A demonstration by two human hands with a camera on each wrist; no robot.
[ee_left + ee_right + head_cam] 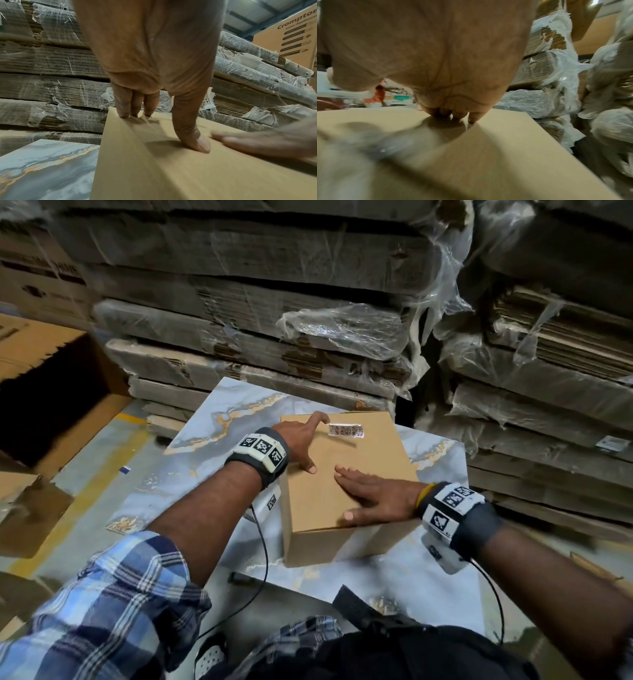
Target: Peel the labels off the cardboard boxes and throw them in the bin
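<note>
Label (345, 430) sits far on box (329, 491) top. L hand (301, 440) and R hand (373, 494) lie flat, fingers straight, pressing the top, holding nothing. Label print too blurred to read.

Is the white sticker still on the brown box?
On: the white barcode label lies flat atop the brown cardboard box.

A marble-patterned slab (246, 412) in grey-blue with gold veins serves as the work surface, one corner pointing toward the stacks behind it. Past its far edges rise bundles of flattened cardboard (260, 313) wrapped in torn clear film (346, 326), with a second wrapped stack (548, 392) off its right corner. Off its left edge a large open carton (51, 385) stands on the grey floor, where a yellow painted line (85, 491) runs, and the left wrist view shows a printed carton (295, 33) marked "Crompton" high on the right.
</note>
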